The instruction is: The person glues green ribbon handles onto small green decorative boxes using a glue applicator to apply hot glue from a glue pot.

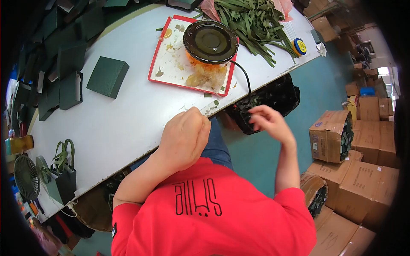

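My left hand (pixel 184 135) is closed in a fist near the table's front edge, its fingers curled away from view; whether anything is inside cannot be seen. Over the floor beside the table, my right hand (pixel 270 122) is raised with bent fingers, slightly blurred. Beyond my hands, a round black hot pot (pixel 211 42) with dark, shiny contents stands on a red-rimmed white board (pixel 154 64) stained with yellowish glue. A dark green box (pixel 108 77) lies on the white table (pixel 128 123) to the left.
Green strips (pixel 256 21) are heaped at the back beside a blue and yellow tin (pixel 300 46). More green boxes (pixel 70 55) pile up at the left, near a small fan (pixel 27 177). A black bag (pixel 282 96) sits below the table edge; cartons (pixel 354 179) stack at right.
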Demonstrator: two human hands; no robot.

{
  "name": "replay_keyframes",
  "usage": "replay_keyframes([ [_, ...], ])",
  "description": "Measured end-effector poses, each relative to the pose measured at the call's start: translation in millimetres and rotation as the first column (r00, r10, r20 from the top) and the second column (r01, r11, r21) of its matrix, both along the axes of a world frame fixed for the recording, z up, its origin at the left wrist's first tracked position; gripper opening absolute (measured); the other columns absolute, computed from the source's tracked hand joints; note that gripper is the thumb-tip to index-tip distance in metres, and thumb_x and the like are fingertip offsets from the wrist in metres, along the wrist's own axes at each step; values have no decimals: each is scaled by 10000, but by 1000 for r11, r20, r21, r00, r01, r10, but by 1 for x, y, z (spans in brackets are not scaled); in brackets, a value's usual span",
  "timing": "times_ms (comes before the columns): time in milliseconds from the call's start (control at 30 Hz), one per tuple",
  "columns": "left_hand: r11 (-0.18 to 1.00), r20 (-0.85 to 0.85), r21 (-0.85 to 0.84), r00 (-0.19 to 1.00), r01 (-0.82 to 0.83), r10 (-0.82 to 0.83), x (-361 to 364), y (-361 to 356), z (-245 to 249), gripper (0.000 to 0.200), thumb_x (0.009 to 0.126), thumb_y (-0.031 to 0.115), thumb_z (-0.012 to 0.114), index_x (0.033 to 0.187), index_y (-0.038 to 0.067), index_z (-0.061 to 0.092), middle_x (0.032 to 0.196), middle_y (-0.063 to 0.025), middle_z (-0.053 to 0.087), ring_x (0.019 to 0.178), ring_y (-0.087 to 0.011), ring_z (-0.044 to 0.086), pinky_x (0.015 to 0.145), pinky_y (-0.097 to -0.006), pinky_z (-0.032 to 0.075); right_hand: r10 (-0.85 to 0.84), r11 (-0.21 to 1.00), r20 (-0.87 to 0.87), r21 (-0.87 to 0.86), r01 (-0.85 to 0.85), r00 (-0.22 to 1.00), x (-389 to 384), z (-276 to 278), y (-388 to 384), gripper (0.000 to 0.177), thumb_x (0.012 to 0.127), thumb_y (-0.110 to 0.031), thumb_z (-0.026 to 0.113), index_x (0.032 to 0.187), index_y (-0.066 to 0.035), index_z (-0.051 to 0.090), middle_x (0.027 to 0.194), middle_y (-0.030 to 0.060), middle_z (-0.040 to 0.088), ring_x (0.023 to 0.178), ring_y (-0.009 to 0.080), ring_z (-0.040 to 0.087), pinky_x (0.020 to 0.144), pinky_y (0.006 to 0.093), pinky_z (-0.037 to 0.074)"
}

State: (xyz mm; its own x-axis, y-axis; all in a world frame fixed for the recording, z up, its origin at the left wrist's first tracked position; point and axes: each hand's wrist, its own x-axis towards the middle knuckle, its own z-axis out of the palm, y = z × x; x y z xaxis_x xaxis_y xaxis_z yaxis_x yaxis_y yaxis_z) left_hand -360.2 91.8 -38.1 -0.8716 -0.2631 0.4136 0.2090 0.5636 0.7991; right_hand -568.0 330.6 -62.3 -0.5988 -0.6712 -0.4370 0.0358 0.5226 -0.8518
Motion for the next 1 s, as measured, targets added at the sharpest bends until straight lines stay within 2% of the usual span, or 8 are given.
replay_keyframes([
  [67,996,19,-75,999,45,-43,3,-1,-4,96,932,34,600,897,25,511,812,-138,514,665,-306,516,586,-429,411,-152,949,-187,248,196,971,-58,-23,57,276,965,-265,634,1130,-45,660,934,62,730,709,112,667,616,255,503],
  [133,984,74,-140,992,109,-99,5,1,-13,119,917,86,652,926,27,549,815,-142,539,670,-312,537,607,-427,429,-699,648,-456,-76,758,551,-113,-60,130,289,959,-261,636,1169,-63,635,951,52,706,735,114,639,599,261,489],
  [200,973,78,-163,985,162,-151,3,5,-13,154,893,124,701,947,33,588,817,-145,564,689,-317,561,636,-422,447,-982,164,-153,-415,895,109,-175,-98,217,300,949,-212,656,1201,-56,607,949,40,681,745,122,621,612,263,489],
  [300,964,56,-154,976,217,-211,-7,13,-7,203,843,131,752,984,42,637,869,-144,604,766,-316,593,705,-412,474,-953,224,-301,-605,764,41,-175,-91,198,308,937,-162,682,1208,-46,593,948,22,667,759,115,619,588,258,484],
  [500,957,514,-107,839,270,-179,13,-22,1,269,781,13,749,1018,21,622,1212,-149,614,1107,-316,572,915,-393,483,-712,698,-388,-305,648,585,-118,-27,55,253,995,-287,647,994,-38,694,653,-15,582,491,34,434,451,205,351],
  [667,884,81,-378,941,-277,329,27,-79,6,238,830,7,692,1046,39,597,1339,-162,573,1295,-367,500,1071,-415,395,-454,891,-752,-380,247,479,-106,-11,-34,191,921,-99,680,1083,-1,707,966,60,696,829,130,634,743,279,515],
  [800,572,72,-692,746,-441,662,35,-116,8,519,866,100,672,1361,82,516,1515,-188,414,1439,-387,331,1147,-516,275,-447,894,-662,-334,298,601,-128,-14,-73,229,937,-189,681,1070,-5,711,929,78,717,811,135,645,738,280,515],
  [1000,638,272,-690,695,-341,666,63,-143,-16,625,859,215,711,1421,82,474,1552,-179,364,1462,-396,265,1154,-533,250,-607,794,-662,-476,377,441,-172,-22,-113,405,900,-333,738,1120,1,677,1003,134,714,866,203,669,790,320,521],
])
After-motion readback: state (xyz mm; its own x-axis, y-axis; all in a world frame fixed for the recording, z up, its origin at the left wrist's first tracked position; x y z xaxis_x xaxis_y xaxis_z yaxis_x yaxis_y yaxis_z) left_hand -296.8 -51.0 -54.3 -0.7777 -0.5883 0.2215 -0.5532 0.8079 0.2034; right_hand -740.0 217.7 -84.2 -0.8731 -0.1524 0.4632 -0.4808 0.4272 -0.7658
